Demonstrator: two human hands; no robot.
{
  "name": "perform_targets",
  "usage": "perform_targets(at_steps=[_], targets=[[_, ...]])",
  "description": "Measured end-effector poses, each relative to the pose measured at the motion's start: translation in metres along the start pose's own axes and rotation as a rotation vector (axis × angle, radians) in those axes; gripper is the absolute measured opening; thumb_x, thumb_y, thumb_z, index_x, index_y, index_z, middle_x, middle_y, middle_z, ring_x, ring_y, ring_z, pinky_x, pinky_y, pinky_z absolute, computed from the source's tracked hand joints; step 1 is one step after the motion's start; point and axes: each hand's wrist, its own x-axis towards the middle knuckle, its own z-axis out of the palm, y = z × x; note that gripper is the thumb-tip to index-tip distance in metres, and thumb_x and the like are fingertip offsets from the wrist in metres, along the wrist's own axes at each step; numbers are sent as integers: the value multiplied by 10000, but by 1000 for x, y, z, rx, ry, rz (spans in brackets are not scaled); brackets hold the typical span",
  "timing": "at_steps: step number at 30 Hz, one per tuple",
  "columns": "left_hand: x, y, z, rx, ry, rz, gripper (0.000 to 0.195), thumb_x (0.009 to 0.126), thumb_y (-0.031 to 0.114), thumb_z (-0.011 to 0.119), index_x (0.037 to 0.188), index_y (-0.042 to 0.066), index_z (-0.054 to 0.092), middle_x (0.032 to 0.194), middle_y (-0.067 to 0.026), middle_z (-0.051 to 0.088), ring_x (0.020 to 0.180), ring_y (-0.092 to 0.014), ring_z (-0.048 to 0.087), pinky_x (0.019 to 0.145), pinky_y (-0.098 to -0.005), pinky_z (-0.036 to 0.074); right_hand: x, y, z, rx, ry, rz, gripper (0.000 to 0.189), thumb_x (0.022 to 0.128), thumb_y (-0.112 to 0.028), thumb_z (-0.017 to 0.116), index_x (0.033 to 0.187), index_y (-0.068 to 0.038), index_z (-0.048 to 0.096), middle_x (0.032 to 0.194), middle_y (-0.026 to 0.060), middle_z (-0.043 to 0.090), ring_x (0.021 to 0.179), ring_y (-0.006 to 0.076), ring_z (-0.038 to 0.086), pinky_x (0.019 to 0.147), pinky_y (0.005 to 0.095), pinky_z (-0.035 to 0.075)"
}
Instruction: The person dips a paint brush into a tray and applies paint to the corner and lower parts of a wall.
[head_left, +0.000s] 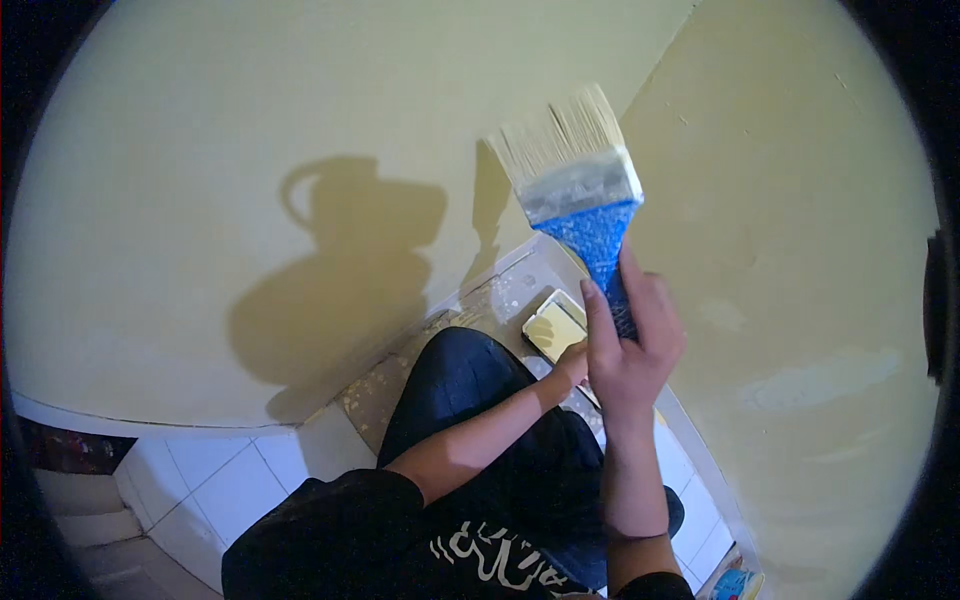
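My right hand (637, 337) grips the blue handle of a wide flat paintbrush (581, 176), raised in front of the wall corner. Its pale bristles point up, split into clumps, and smears of paint cover the metal ferrule. Lower down, my left hand (573, 366) is at the side of a small paint tray (527, 328) containing cream-yellow paint. My right hand and wrist hide part of the left fingers and of the tray, but the left hand appears closed on the tray's edge.
Two cream-yellow walls (187, 112) meet at a corner, the right wall (810, 247) showing lighter patches. Paint-spotted sheeting (375, 405) covers floor by the white baseboard (694, 427). White tiles (217, 480) lie at left, steps (86, 517) beyond. A blue-labelled container (731, 585) stands lower right.
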Motion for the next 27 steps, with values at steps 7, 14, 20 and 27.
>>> perform_targets(at_steps=[7,14,20,27], targets=[[3,6,7,9,-14,6,310,912,355,504,1051,107,628,899,-27,682,775,-139,632,595,-293,469,7,-16,0,-74,-201,-72,424,751,9,729,1169,-29,677,713,131,598,596,237,592,577,317,477],[2,0,7,3,-11,-3,306,914,356,507,1046,106,625,896,-28,681,773,-139,632,594,-291,468,11,-19,-28,-111,-156,-23,417,732,16,729,1142,-50,696,689,113,579,585,240,582,558,320,463],[5,2,7,29,-13,13,303,916,356,509,1041,105,623,893,-30,680,771,-140,632,592,-288,467,13,-22,-10,-171,-285,-115,423,747,7,717,1162,-72,687,716,103,600,602,240,601,565,333,483],[3,-3,0,59,19,17,301,918,357,511,1036,103,621,890,-32,680,769,-140,632,590,-285,466,5,2,-12,39,-217,-57,326,813,-60,694,1138,-47,673,736,83,628,606,183,620,539,320,495]])
